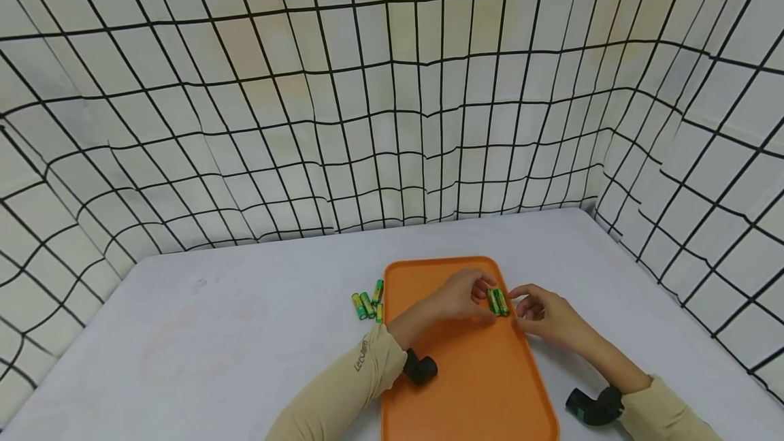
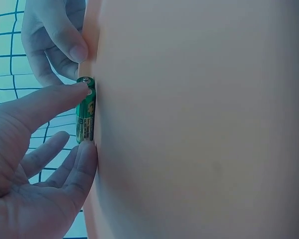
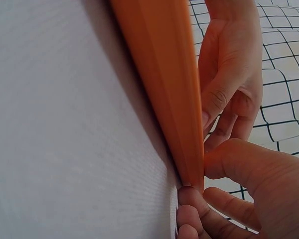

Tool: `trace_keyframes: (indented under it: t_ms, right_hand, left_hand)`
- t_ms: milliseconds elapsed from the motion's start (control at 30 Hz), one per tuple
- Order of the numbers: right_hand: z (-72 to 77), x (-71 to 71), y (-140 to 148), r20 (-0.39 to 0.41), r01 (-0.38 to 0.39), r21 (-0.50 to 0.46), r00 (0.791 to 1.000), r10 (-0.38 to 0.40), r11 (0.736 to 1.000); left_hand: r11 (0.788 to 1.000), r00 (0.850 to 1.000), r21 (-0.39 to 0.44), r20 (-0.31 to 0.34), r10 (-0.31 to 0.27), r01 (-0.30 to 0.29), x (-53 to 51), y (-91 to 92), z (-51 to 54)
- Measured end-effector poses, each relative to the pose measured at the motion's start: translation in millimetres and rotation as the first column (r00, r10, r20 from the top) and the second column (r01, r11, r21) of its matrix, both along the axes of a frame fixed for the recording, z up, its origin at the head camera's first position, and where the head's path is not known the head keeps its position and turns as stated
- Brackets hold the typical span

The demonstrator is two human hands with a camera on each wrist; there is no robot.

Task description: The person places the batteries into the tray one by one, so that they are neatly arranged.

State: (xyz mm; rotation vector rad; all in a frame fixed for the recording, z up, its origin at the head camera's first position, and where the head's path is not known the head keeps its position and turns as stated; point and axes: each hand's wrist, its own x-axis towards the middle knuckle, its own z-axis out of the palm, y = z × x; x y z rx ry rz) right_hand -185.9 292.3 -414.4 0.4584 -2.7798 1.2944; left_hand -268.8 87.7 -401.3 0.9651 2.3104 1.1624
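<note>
Two green-and-yellow batteries (image 1: 498, 302) lie side by side near the right rim of an orange tray (image 1: 465, 373). My left hand (image 1: 464, 296) reaches over the tray and pinches a battery (image 2: 85, 112) lengthwise, its thumb at one end and a fingertip at the other. Beyond the tray's right side, my right hand (image 1: 548, 317) is at the outer rim with loosely bent fingers. In the right wrist view, that hand's fingertips (image 3: 188, 196) meet the orange edge; the batteries are hidden there behind the tray wall.
Several more batteries (image 1: 363, 305) lie on the white tabletop (image 1: 245, 346) beside the tray's left edge. White sheeting behind a black wire grid (image 1: 392, 114) stands along the back and both sides. Black devices (image 1: 419, 367) are worn at both wrists.
</note>
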Motion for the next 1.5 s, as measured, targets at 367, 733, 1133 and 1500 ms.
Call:
trace_keyframes:
  t_ms: [367,733,1133,1500]
  right_hand:
    - [1.2,0.8,-2,0.011,0.0,-0.011,1.0,0.0,1.0]
    - [-1.3,1.1,-2,-0.022,-0.021,-0.018,1.0,0.021,1.0]
    - [0.5,1.4,-2,-0.002,-0.002,-0.001,1.0,0.002,1.0]
    - [0.2,0.6,-1,-0.005,0.008,0.007,1.0,-0.008,1.0]
  left_hand:
    - [1.0,1.0,-0.024,-0.011,0.011,-0.011,1.6,-6.6,4.4]
    - [1.0,1.0,-0.005,-0.023,0.011,-0.011,3.8,-10.6,7.9]
    - [1.0,0.998,0.024,-0.06,-0.001,0.003,8.4,-18.7,21.5]
    - [0.995,0.996,0.1,-0.089,0.009,0.0,9.7,-30.1,41.9]
